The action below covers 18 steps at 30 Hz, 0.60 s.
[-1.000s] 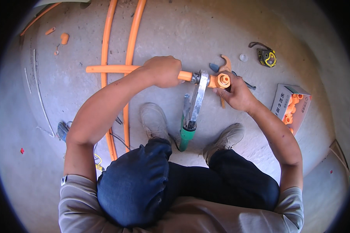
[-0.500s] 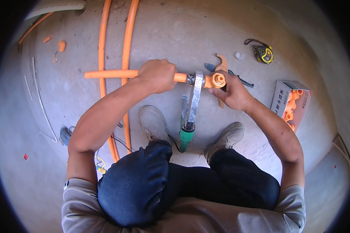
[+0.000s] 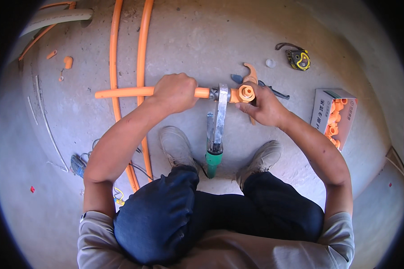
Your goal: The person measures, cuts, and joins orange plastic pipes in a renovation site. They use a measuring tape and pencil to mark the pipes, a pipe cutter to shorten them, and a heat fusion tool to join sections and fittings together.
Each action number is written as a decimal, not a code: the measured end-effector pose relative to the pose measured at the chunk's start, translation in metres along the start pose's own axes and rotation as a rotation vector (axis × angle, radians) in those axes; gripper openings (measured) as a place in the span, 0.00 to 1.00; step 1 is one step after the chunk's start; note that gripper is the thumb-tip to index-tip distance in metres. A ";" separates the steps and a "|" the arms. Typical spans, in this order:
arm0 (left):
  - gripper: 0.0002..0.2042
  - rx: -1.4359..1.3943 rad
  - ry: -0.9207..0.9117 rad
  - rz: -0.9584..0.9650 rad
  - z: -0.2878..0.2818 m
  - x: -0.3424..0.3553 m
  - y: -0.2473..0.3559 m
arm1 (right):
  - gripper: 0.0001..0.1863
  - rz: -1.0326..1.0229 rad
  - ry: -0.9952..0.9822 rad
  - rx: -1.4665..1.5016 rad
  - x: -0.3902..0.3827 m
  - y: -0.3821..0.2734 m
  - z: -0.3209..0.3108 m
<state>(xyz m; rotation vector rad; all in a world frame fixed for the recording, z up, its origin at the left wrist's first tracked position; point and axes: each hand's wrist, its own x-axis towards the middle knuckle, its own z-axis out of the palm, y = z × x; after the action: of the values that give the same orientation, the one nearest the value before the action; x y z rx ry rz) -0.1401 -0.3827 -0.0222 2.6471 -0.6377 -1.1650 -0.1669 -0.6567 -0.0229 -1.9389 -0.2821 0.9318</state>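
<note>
My left hand (image 3: 175, 93) is closed around an orange plastic pipe (image 3: 125, 92), which runs level across two longer pipes on the floor. At its right end the pipe meets the heating head of a pipe welding iron (image 3: 221, 112), a flat metal blade with a green handle (image 3: 213, 162) standing between my feet. On the opposite side of the blade, an orange pipe fitting (image 3: 246, 93) with a hex-shaped threaded end sits against the head. My right hand (image 3: 267, 107) grips that fitting, fingers partly hidden behind it. Beyond this hand lies an orange-handled pipe cutter (image 3: 250, 74), partly covered.
Two long orange pipes (image 3: 141, 49) lie at the left. A tape measure (image 3: 298, 59) rests at the far right, near an open box (image 3: 321, 107) of orange fittings. Loose offcuts (image 3: 68, 62) lie far left, and a blue tool (image 3: 77, 166) with cables is beside my left arm.
Both hands keep their grip on the pipe and fitting against the welding iron. The view has shifted slightly; little else differs.
</note>
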 end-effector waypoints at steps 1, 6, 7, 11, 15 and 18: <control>0.08 -0.001 -0.001 -0.003 -0.001 -0.001 -0.001 | 0.15 -0.004 0.006 0.001 0.000 -0.001 0.000; 0.15 -0.142 -0.153 0.055 -0.019 0.002 -0.001 | 0.16 -0.009 0.025 0.017 -0.002 -0.002 -0.001; 0.15 -0.143 -0.154 0.053 -0.023 0.004 -0.003 | 0.17 -0.021 0.025 0.002 -0.002 -0.002 -0.001; 0.21 -0.211 -0.396 0.063 -0.029 0.016 -0.010 | 0.16 -0.017 -0.003 -0.003 0.000 -0.008 -0.005; 0.22 -0.224 -0.421 0.035 -0.026 0.019 -0.008 | 0.17 0.012 -0.013 -0.021 0.000 -0.009 -0.006; 0.21 -0.218 -0.377 0.000 -0.024 0.017 -0.003 | 0.17 0.011 -0.011 -0.021 0.000 -0.009 -0.006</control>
<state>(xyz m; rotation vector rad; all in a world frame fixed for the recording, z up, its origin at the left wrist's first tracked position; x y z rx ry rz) -0.1116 -0.3879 -0.0180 2.2660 -0.5299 -1.6502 -0.1613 -0.6560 -0.0140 -1.9567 -0.2884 0.9504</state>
